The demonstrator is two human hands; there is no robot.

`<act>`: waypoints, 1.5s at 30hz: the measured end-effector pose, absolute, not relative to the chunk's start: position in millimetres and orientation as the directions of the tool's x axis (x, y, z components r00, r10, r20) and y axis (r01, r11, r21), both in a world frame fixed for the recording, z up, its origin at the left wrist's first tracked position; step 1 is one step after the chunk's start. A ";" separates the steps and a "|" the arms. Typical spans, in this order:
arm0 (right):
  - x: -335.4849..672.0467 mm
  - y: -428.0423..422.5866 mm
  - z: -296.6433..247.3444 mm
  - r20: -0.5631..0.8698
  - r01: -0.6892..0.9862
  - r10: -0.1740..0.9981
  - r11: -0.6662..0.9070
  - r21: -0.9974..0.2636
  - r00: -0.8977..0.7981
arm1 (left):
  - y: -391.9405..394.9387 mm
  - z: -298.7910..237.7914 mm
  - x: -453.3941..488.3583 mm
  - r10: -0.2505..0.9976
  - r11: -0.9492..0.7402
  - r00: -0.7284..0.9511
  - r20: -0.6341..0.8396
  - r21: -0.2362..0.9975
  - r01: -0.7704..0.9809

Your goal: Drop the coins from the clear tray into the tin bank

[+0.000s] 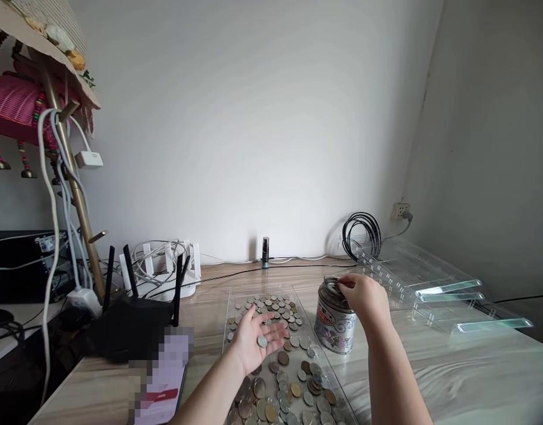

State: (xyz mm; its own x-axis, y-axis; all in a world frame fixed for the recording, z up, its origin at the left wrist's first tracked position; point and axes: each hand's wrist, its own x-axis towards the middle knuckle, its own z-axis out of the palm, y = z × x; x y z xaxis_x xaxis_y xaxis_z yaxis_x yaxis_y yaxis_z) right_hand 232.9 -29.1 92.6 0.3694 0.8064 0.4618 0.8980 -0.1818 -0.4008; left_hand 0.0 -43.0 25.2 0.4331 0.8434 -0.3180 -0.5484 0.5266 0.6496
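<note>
My left hand (pixel 256 339) lies palm up over a clear tray (pixel 236 295) spread with several coins (pixel 293 378). A single silver coin (pixel 262 341) rests in its open palm. My right hand (pixel 364 295) is pinched at the top of a patterned metal tin (pixel 334 324), fingertips at the slot in its lid; whatever they hold is too small to see. The tin stands upright on the wooden table (pixel 452 366) just right of the tray.
A black router (pixel 130 321) and a white router (pixel 165 274) with cables sit at the left. A phone (pixel 163 378) lies near the front edge. Clear glass shelves (pixel 435 289) and a coiled black cable (pixel 363 233) occupy the right rear. A small black cylinder (pixel 265 252) stands by the wall.
</note>
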 end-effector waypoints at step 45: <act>212.7 -28.5 120.7 0.338 0.960 0.899 -0.267 -0.083 0.280 | -31.2 22.0 -6.7 0.957 0.289 0.162 -0.243 0.719 -0.632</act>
State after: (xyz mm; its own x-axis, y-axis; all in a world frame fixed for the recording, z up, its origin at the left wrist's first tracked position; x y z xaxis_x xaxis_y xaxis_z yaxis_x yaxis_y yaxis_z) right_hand 212.7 -28.5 120.7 0.2798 0.8986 0.3379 0.9599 -0.2675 -0.0835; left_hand -6.7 -31.2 22.0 0.1619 0.9565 -0.2426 -0.6319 0.2893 0.7190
